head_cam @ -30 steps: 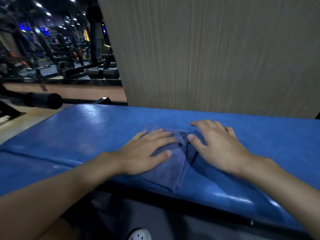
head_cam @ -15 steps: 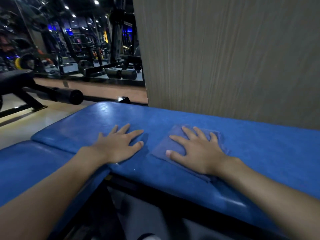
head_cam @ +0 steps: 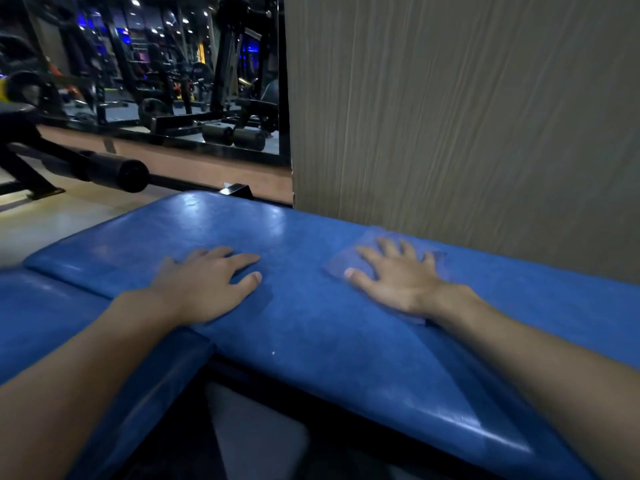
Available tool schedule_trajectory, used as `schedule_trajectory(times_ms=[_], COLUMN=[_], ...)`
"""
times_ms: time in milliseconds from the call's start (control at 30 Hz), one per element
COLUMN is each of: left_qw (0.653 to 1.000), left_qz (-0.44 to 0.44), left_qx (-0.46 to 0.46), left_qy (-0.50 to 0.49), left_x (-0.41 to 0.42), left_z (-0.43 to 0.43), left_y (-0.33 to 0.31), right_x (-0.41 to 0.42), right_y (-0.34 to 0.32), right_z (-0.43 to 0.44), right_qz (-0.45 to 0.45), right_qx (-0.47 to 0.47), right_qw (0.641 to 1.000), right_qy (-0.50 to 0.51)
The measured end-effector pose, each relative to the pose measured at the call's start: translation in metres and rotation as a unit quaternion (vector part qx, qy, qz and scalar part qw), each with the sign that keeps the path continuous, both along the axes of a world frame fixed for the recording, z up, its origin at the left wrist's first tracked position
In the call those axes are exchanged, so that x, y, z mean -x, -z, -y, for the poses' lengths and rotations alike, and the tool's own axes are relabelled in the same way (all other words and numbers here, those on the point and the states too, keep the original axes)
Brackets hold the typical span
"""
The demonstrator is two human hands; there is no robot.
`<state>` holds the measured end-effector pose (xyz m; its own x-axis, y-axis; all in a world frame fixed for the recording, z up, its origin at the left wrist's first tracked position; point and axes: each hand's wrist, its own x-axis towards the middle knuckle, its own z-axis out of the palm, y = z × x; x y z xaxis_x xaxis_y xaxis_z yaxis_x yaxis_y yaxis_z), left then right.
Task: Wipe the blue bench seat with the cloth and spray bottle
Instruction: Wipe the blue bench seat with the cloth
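The blue padded bench seat (head_cam: 311,323) runs across the view from left to right. A bluish-purple cloth (head_cam: 337,265) lies flat on it near the far edge. My right hand (head_cam: 394,275) presses on the cloth with fingers spread and straight. My left hand (head_cam: 204,285) rests flat on the bare seat to the left, apart from the cloth. No spray bottle is in view.
A grey wood-grain wall panel (head_cam: 467,116) stands right behind the bench. A second blue pad (head_cam: 52,323) adjoins at the left. A black padded roller bar (head_cam: 114,169) juts out at left, with gym machines reflected in a mirror (head_cam: 173,81) beyond.
The cloth passed from under my left hand to under my right, which slid it rightward and toward the wall. My left hand moved off onto the bare seat.
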<state>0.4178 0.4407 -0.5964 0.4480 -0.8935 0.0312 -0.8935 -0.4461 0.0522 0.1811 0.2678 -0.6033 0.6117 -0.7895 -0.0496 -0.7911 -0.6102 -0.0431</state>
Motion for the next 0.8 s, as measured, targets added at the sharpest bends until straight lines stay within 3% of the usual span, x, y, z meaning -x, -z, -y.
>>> schedule_trajectory(times_ms=[100, 200, 333, 500, 600, 700, 800], left_qw=[1.000, 0.999, 1.000, 1.000, 1.000, 1.000, 1.000], left_qz=[-0.013, -0.023, -0.017, 0.002, 0.006, 0.000, -0.009], left_qx=[0.012, 0.019, 0.013, -0.007, -0.003, 0.009, 0.029], left_qy=[-0.011, -0.011, -0.011, 0.002, 0.004, 0.007, -0.006], left_x=[-0.005, -0.008, -0.007, -0.009, -0.011, -0.013, -0.019], left_z=[0.003, 0.004, 0.000, -0.003, -0.001, 0.001, 0.002], left_y=[0.000, 0.000, 0.002, 0.006, 0.006, 0.005, 0.004], right_x=[-0.015, -0.016, -0.007, 0.027, 0.025, -0.002, -0.029], right_y=[0.001, 0.001, 0.000, 0.000, 0.000, 0.000, 0.005], right_z=[-0.069, -0.098, -0.053, 0.063, 0.079, 0.046, -0.022], right_qz=[0.009, 0.014, 0.027, 0.024, 0.002, 0.003, 0.019], right_qx=[-0.001, 0.020, 0.017, 0.029, 0.014, 0.005, 0.009], right_qw=[0.988, 0.972, 0.981, 0.998, 0.995, 0.999, 0.995], right_qy=[-0.156, -0.232, -0.189, 0.043, 0.101, 0.051, -0.099])
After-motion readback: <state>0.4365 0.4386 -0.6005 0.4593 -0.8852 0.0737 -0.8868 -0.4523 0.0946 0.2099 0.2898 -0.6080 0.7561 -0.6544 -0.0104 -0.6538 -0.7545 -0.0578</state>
